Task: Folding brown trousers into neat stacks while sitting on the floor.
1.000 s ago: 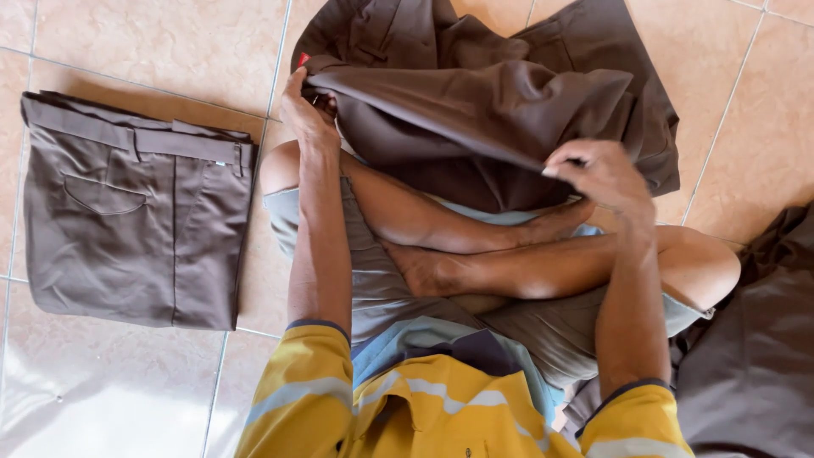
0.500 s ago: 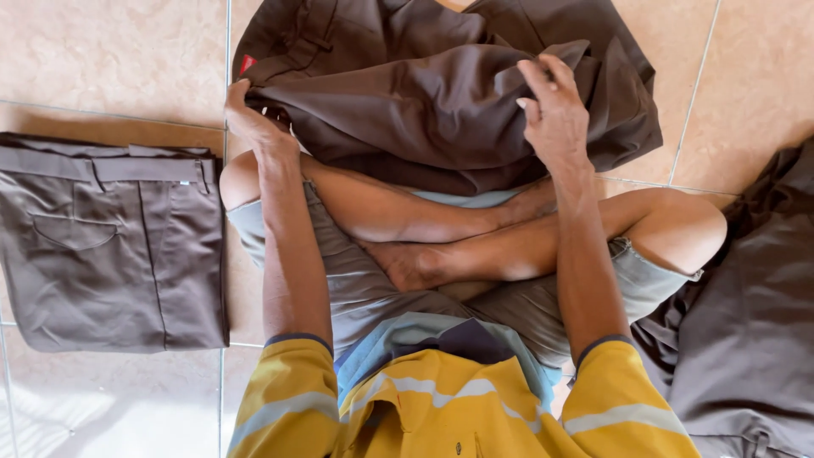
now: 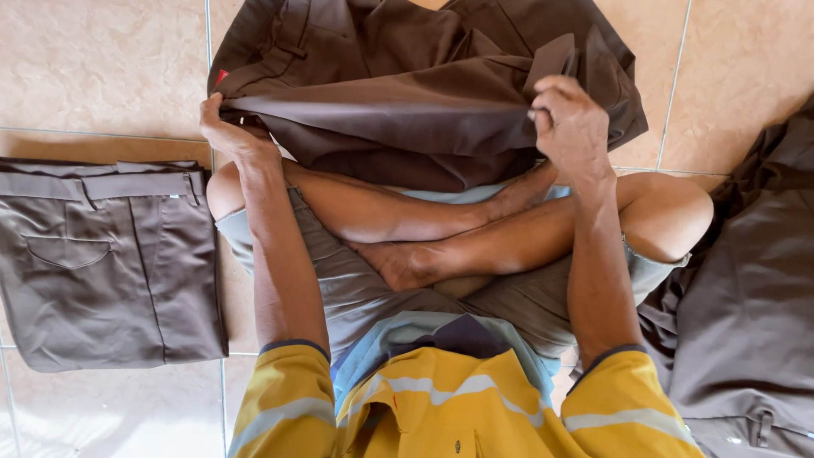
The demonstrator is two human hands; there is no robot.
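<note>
Hands up front, both busy on the same brown trousers [image 3: 407,93]. Left hand [image 3: 229,127] is curled tight, fingers pinching the fold's left end, just under a small red tag [image 3: 222,76] at the waistband. Right hand [image 3: 570,123] is closed too, fingertips clamped on the fold's right end, knuckles toward the camera, a flap of cloth standing up above the thumb. Between the two hands the fabric runs as one taut, straight ridge, lifted a little off the heap below it.

Those trousers lie on the tiled floor [image 3: 102,68] straight ahead of the person, spread toward the top edge of the view, with their near edge draped against the crossed shins [image 3: 441,220]. The person sits cross-legged, bare feet tucked in, grey shorts [image 3: 356,288] over the thighs, yellow sleeves [image 3: 288,390] with pale stripes at the bottom of the view.

Off to the left, a second pair of trousers [image 3: 106,263] sits folded flat into a neat rectangle on the floor, waistband up top, a welt pocket showing, well apart from the left hand. Off to the right, by the knee, more brown cloth [image 3: 746,305] lies loose and rumpled, running out of view at the right edge and bottom right corner; whether it is one garment or several, I cannot tell.

No boxes, bags or baskets in shot; everything rests directly on the tiles.
</note>
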